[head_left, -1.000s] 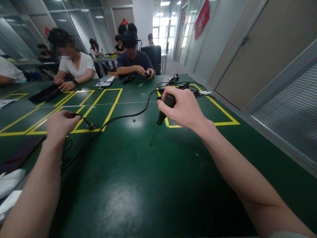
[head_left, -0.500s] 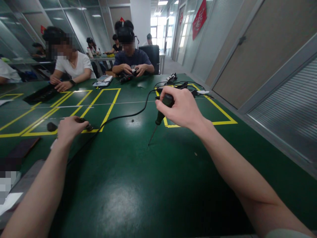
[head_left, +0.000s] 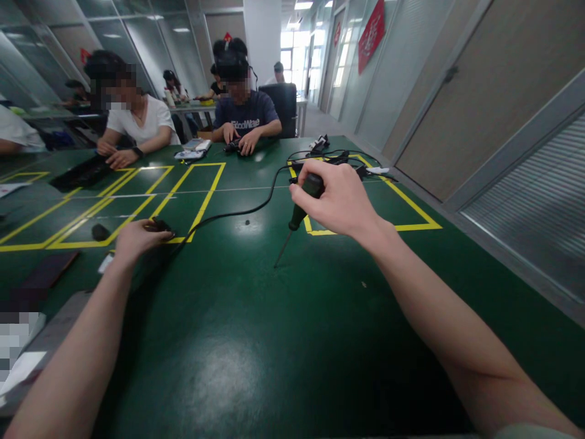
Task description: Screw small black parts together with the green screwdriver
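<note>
My right hand (head_left: pixel 336 192) is closed round the dark handle of a screwdriver (head_left: pixel 299 210). Its thin shaft slants down to the left, with the tip at or just above the green table (head_left: pixel 256 317). At the left, my left hand (head_left: pixel 136 238) has its fingers closed on a small dark object (head_left: pixel 159 227), partly hidden by the fingers, beside a black cable (head_left: pixel 228 214). Left of that hand lies a dark lump (head_left: pixel 99 231) on the table.
Yellow tape (head_left: pixel 205 204) marks the table. Black cables and parts (head_left: pixel 338 160) lie beyond my right hand. A dark tray (head_left: pixel 80 172) is at the back left. Two people sit across the table. A grey cloth (head_left: pixel 59 323) lies at the near left.
My left hand has shifted slightly right and turned, with the dark object in it. The screwdriver stays almost where it was. The person opposite has lowered their hands.
</note>
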The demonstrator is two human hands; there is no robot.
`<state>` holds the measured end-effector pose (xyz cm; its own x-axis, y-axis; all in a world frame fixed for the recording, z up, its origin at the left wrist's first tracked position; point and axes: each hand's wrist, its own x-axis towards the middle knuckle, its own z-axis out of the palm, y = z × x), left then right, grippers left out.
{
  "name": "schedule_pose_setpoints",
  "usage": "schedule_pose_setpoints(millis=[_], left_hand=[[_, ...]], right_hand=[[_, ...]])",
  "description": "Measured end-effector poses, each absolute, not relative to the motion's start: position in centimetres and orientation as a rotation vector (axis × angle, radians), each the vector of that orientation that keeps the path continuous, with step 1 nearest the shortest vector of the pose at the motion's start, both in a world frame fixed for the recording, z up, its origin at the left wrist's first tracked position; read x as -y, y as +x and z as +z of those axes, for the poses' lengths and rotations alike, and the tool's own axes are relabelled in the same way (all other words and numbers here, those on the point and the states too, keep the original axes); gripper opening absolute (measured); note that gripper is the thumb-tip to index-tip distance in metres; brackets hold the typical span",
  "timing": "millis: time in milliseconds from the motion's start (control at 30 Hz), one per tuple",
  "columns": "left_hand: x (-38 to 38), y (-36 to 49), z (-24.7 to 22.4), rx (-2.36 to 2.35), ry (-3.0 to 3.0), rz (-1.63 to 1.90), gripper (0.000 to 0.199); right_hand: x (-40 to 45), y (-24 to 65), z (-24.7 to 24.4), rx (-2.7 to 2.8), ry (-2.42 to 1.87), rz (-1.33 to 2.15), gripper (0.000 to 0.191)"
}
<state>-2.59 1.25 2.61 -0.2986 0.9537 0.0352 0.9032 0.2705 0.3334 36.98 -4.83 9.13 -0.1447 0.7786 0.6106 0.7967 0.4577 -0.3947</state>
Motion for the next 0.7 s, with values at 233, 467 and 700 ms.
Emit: schedule_pose_setpoints(millis=[233,467,700], left_hand=[[-0.9,-1.8,1.9,-2.469,1.709,0.369,0.053],[-1.1,1.2,2.1,-2.283,1.801,0.649,0.047],[-0.4,5.9,1.9,-1.785,1.730,0.834,0.041]], right_hand=[[4.8,37.0,9.2,1.919,-1.320,-0.029,0.017],[4.7,37.1,9.2,1.916,-1.306,-0.041,0.017],[4.7,37.1,9.1,1.911,-1.306,-0.058,0.018]])
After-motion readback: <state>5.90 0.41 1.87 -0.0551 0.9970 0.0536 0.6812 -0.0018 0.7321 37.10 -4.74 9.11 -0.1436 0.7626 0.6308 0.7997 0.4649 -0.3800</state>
